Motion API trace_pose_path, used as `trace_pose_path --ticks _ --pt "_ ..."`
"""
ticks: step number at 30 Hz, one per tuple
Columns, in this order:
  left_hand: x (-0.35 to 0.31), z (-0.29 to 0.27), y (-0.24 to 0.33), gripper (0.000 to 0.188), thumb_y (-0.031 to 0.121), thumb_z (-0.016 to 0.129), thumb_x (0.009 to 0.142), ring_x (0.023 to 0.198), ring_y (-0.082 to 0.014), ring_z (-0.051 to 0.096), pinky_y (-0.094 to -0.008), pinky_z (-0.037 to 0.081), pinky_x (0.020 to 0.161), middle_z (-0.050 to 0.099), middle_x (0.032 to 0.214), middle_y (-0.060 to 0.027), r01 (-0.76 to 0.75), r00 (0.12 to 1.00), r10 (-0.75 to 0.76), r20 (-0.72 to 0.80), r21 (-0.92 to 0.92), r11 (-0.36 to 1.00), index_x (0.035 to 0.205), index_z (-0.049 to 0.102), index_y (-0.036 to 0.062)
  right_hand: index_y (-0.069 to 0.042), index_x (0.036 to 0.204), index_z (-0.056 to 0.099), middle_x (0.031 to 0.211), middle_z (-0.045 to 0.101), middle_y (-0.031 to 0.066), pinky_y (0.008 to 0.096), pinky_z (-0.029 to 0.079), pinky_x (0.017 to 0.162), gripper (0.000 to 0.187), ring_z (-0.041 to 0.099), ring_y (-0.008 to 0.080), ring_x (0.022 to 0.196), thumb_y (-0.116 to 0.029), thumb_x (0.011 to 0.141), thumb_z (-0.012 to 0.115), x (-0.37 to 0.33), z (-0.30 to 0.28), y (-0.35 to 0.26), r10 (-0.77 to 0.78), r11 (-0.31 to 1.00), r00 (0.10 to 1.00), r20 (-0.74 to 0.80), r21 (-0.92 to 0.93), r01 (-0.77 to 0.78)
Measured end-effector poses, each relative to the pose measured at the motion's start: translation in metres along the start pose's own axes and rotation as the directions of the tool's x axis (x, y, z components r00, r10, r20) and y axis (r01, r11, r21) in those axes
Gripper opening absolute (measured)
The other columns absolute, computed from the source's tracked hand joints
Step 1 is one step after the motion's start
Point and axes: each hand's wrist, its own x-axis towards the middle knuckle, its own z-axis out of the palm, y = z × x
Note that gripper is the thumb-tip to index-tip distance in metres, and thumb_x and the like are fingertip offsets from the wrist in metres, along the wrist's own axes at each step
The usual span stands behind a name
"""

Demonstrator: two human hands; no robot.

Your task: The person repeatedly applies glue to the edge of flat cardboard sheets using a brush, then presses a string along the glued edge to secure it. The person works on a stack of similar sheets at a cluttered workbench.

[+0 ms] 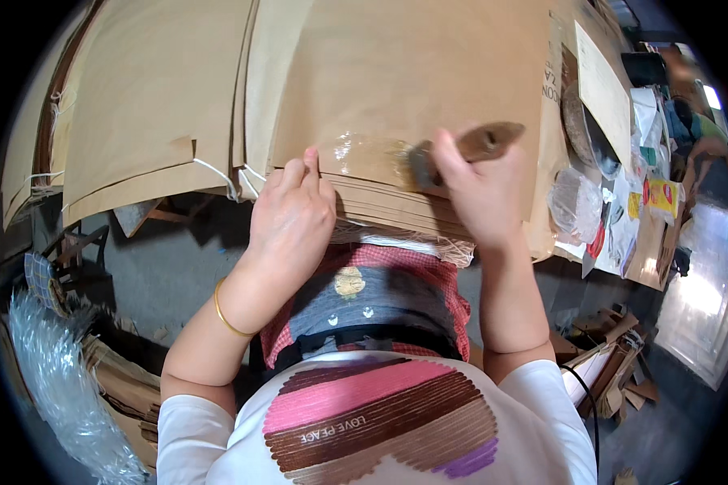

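Observation:
My right hand (487,190) is closed around the wooden handle of a wide flat brush (490,142). The dark bristles, slightly blurred, touch a stack of brown kraft paper sheets (412,77) near its front edge. Beside the bristles, a wet, shiny smear of what looks like glue (344,152) runs leftward over the top sheet. My left hand (294,206) rests on the stack's front left corner, index finger stretched forward and the other fingers bent. Nothing shows in its grasp, and its thumb is mostly hidden. Several sheet edges are fanned in steps between my hands.
More brown paper stacks (158,97) lie to the left, with white string (217,178) at their edge. On the right are a dark bowl-like container (598,141), a clear plastic bag (575,202) and a yellow packet (662,198). Crumpled clear plastic (69,388) sits low at left.

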Motion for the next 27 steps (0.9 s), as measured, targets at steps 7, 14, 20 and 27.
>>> trace_pose_path --ticks 7,14,20,27 --pt "0.004 -0.004 0.002 0.018 -0.004 0.056 0.065 0.092 -0.0301 0.056 -0.0347 0.046 0.084 0.057 0.120 -0.0251 -0.010 1.000 0.009 -0.014 -0.038 0.999 0.083 0.056 -0.0056 0.002 0.063 0.059 0.055 0.058 0.0173 0.0372 0.045 0.050 0.028 0.060 0.0303 0.051 -0.020 0.079 0.064 -0.003 -0.057 0.077 -0.159 0.874 0.964 -0.214 -0.485 0.036" --pt "0.004 -0.005 0.003 0.018 0.000 0.058 0.064 0.090 -0.0283 0.056 -0.0335 0.046 0.082 0.055 0.123 -0.0269 -0.030 0.998 0.028 0.051 0.025 0.999 0.082 0.057 -0.0030 -0.004 0.069 0.061 0.058 0.059 0.0091 0.0304 0.047 0.052 0.019 0.058 0.0178 0.051 -0.016 0.078 0.072 -0.016 -0.041 0.032 -0.099 0.985 0.914 -0.394 0.091 0.146" --pt "0.006 -0.004 0.008 0.018 -0.003 0.057 0.064 0.092 -0.0305 0.055 -0.0352 0.046 0.086 0.055 0.123 -0.0260 0.003 1.000 -0.002 0.017 -0.028 1.000 0.082 0.057 -0.0052 -0.008 0.081 0.060 0.071 0.062 0.0034 0.0297 0.048 0.058 0.010 0.060 0.0121 0.065 -0.013 0.078 0.068 -0.031 -0.009 0.024 -0.244 0.934 0.948 -0.205 0.215 0.287" --pt "0.005 -0.006 0.008 0.008 -0.003 0.054 0.074 0.093 -0.0325 0.055 -0.0372 0.046 0.084 0.055 0.123 -0.0257 0.010 0.997 -0.009 0.071 -0.013 1.000 0.081 0.054 -0.0062 -0.004 0.077 0.058 0.067 0.060 0.0142 0.0366 0.049 0.059 0.011 0.061 0.0315 0.064 -0.015 0.075 0.062 -0.028 -0.055 0.082 0.178 0.978 0.963 -0.201 0.146 -0.151"
